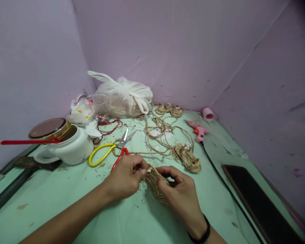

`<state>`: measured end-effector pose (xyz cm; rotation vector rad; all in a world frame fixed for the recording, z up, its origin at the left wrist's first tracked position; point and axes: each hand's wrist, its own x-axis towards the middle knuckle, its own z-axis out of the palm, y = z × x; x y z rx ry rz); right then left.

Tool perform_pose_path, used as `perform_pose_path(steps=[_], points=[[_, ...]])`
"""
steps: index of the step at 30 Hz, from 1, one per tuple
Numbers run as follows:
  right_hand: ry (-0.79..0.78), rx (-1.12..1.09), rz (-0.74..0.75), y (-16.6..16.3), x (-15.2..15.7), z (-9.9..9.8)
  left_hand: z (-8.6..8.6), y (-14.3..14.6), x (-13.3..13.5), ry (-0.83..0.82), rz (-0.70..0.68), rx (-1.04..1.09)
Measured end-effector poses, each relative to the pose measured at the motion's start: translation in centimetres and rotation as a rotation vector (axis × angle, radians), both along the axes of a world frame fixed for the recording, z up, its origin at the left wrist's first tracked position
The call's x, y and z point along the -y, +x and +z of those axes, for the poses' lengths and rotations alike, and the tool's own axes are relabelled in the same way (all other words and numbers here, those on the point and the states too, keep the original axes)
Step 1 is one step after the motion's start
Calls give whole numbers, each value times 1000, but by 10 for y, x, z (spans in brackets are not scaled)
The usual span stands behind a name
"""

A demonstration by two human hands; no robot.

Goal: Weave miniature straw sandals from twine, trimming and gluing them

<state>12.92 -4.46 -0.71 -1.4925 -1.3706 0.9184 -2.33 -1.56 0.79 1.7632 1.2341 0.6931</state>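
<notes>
My left hand (125, 178) and my right hand (179, 191) meet near the front of a pale green table (66, 203). Both are closed on a small woven jute piece (155, 183) held between them. My left fingers pinch its upper end, where a jute cord (162, 135) leads off in loose loops toward the back. My right hand wraps around the piece's lower side and hides part of it. A similar finished jute piece (189, 159) lies just beyond my right hand.
Scissors (112, 149) with yellow and red handles lie left of centre. A white pot (66, 145) with a gold-rimmed lid stands at the left. At the back are a white plastic bag (122, 96), a pink glue gun (199, 130) and pink tape roll (208, 114). A dark slab (256, 200) lies right.
</notes>
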Motion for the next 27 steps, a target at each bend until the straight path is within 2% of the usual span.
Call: perform_pose_path(steps=[4,8,13,18,23,27], points=[[-39,3,-17,-1,-1,0,1,-1,-4,-69,-25,97],[-3,27,-8,-1,0,-1,1,0,-2,-128,-9,128],[27,34,22,-1,3,-2,1,4,3,64,81,-81],[16,60,-29,0,2,-3,1,3,2,166,71,18],[51,66,-80,2,1,-3,4,-3,-1,104,72,68],[223,132,-94,6,1,-5,10,-11,-4,2,-19,81]])
